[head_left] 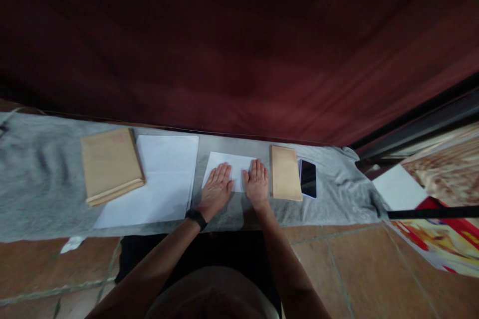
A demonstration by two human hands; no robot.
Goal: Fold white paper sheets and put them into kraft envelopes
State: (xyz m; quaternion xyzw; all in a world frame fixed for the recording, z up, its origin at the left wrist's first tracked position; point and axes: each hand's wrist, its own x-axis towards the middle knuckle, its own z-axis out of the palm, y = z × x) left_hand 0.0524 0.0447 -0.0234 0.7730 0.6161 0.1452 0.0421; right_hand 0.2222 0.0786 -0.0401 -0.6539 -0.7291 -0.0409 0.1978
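Note:
A small white sheet of paper [236,163], seemingly folded, lies on the grey cloth in front of me. Flat on its left part rests my left hand [217,189], fingers stretched out, with a dark band on the wrist. My right hand [257,182] presses flat on the paper's right end, fingers straight. Neither hand grips anything. To the right of my right hand lies a small stack of brown envelopes [286,173]. Larger white sheets [168,179] with a crease across them are left of my left hand.
A thick pile of large brown envelopes [110,159] partly covers the white sheets. A phone [308,178] lies beside the small envelopes. Grey cloth [337,194] covers the narrow surface, with a dark red panel [239,60] behind it. A colourful printed box [441,239] stands at right.

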